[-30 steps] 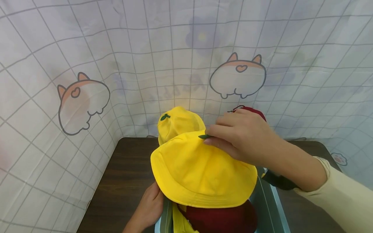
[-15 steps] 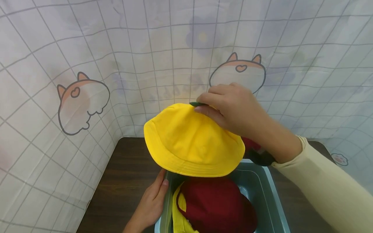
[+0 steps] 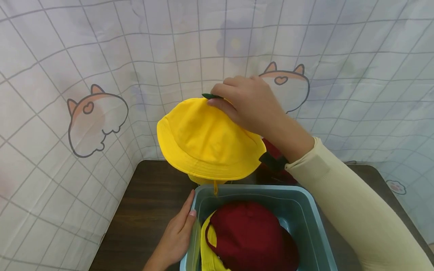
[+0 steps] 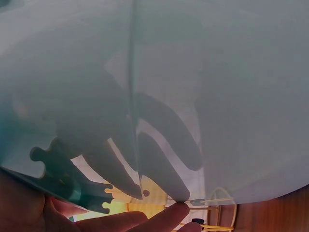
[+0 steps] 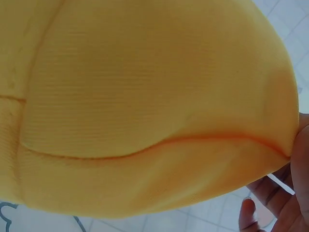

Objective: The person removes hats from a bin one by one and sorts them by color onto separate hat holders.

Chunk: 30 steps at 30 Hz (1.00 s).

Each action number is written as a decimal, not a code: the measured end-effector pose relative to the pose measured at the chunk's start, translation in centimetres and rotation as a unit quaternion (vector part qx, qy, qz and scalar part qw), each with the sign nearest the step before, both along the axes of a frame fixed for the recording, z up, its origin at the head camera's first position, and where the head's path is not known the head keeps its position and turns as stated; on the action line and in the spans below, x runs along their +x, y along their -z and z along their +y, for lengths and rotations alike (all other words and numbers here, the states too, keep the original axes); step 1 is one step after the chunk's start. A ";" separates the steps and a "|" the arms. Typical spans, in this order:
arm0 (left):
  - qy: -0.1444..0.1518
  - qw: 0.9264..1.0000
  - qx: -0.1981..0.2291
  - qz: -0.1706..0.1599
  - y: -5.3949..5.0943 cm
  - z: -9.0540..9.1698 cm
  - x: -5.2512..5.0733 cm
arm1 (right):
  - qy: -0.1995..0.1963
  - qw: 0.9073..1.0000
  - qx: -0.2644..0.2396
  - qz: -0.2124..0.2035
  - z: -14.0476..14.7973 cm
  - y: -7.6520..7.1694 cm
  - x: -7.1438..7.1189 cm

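A yellow bucket hat [image 3: 210,143] with a small green leaf tab [image 3: 211,96] on its crown hangs in the air, brim down. My right hand [image 3: 249,103] pinches it at the crown, beside the tab. In the right wrist view the hat's yellow cloth [image 5: 145,96] fills most of the picture. My left hand [image 3: 174,237] rests against the left side of a blue-green plastic bin [image 3: 315,210], its fingers fairly straight along the wall. Inside the bin lie a dark red cap [image 3: 251,237] and, partly under it, a yellow hat [image 3: 210,258].
Behind the bin, a second dark red cap [image 3: 271,148] is mostly hidden by the right arm. Part of another yellow hat [image 3: 200,180] shows below the raised brim. The dark wooden table [image 3: 145,210] meets a white grid-patterned cloth [image 3: 162,75] at the back.
The right hand has lifted the yellow bucket hat up and leftward, away from above the bin, uncovering the dark red cap inside. The left hand has stayed at the bin's side.
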<state>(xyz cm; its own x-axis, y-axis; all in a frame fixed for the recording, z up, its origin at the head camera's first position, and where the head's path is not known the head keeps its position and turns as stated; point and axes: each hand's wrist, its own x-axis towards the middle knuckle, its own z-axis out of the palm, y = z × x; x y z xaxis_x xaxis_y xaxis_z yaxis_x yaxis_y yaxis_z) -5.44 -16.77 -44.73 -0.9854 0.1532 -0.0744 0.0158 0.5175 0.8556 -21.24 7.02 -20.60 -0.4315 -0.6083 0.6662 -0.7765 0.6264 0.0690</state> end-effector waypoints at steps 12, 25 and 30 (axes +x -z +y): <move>0.000 1.000 0.012 -0.008 -0.1 -0.2 0.2 | 0.085 0.996 0.029 0.001 -2.6 -0.3 -3.6; -0.001 1.000 0.011 -0.002 -0.1 -0.1 0.3 | 0.114 0.992 0.049 0.012 -4.5 2.4 -6.0; -0.005 1.000 0.010 -0.009 -0.2 0.0 0.3 | 0.123 0.990 0.060 -0.021 -4.5 4.6 -6.5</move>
<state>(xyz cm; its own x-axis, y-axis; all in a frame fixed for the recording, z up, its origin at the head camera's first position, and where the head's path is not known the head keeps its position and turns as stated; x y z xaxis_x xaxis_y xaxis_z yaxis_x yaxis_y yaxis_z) -5.11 -16.81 -44.57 -0.9854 0.1451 -0.0889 -0.0046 0.4995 0.8663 -27.74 2.54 -25.22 -0.6020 -0.5548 0.5742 -0.6046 0.7865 0.1260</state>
